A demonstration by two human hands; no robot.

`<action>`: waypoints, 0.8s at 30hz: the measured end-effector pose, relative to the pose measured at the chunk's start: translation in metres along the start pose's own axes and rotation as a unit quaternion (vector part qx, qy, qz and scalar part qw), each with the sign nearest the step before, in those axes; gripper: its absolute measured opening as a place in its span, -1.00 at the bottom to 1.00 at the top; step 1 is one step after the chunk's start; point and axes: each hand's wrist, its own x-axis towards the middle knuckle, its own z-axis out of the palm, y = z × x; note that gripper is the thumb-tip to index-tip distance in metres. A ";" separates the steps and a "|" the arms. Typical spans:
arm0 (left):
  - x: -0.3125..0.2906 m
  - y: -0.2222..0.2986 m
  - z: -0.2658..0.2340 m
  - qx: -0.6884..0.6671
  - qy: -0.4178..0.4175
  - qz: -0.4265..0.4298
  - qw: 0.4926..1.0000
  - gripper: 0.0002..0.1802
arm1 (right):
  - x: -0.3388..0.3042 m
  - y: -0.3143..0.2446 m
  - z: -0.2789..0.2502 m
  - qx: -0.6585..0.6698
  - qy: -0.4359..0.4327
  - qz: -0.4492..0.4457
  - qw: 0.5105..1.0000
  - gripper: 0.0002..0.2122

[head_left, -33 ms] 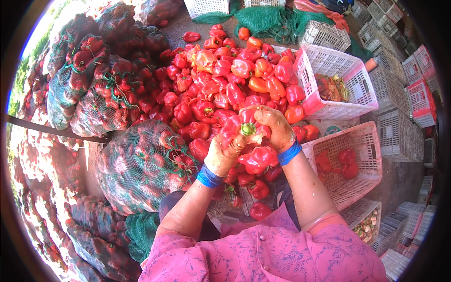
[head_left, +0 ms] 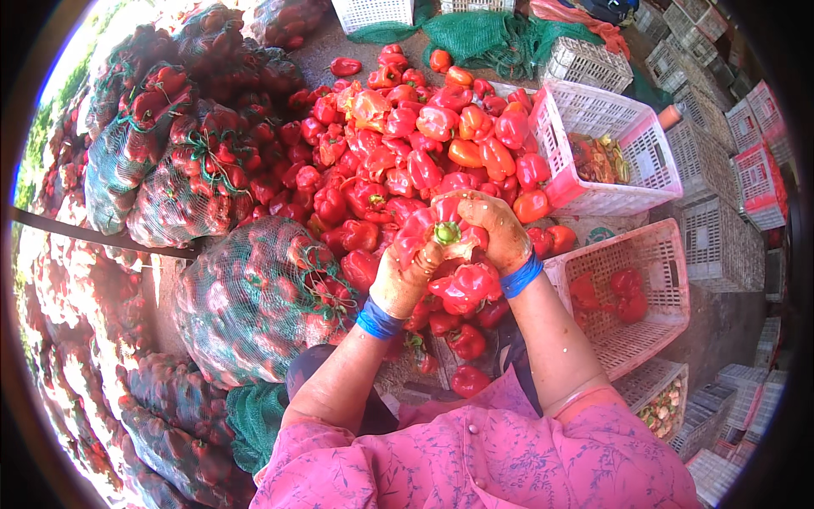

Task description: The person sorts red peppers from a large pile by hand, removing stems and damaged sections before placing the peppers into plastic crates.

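Observation:
Both hands hold one red bell pepper point(head_left: 418, 227) over a large pile, its green stem facing up between them. My left hand point(head_left: 405, 278) grips its near left side, with the thumb close to the stem. Around the far right side curl the fingers of my right hand point(head_left: 502, 231), which look wet and stained. A torn pale edge of flesh shows just under the stem; whether a tool is in either hand is hidden. A blue band wraps each wrist. Right below the hands lies another glossy red pepper point(head_left: 468, 288).
The pepper pile point(head_left: 424, 170) spreads ahead. Stuffed mesh sacks point(head_left: 263, 301) crowd the left. At right stand a pink-and-white crate point(head_left: 585, 199) with scraps, a tilted crate point(head_left: 670, 314) with several peppers, and a lower crate point(head_left: 678, 424) of pale-green pieces. Stacked crates point(head_left: 721, 246) stand beyond.

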 end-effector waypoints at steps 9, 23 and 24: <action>0.004 0.000 0.002 -0.042 0.126 0.019 0.991 -0.77 | 0.010 0.011 0.007 0.094 -0.007 0.003 0.996 -0.57; 0.003 0.007 0.003 0.553 0.179 0.218 0.784 -0.52 | -0.003 0.009 0.036 -0.176 0.094 -0.029 0.979 -0.41; 0.001 0.005 0.008 0.577 0.162 0.210 0.773 -0.50 | -0.001 0.011 0.034 -0.191 0.114 0.005 0.975 -0.40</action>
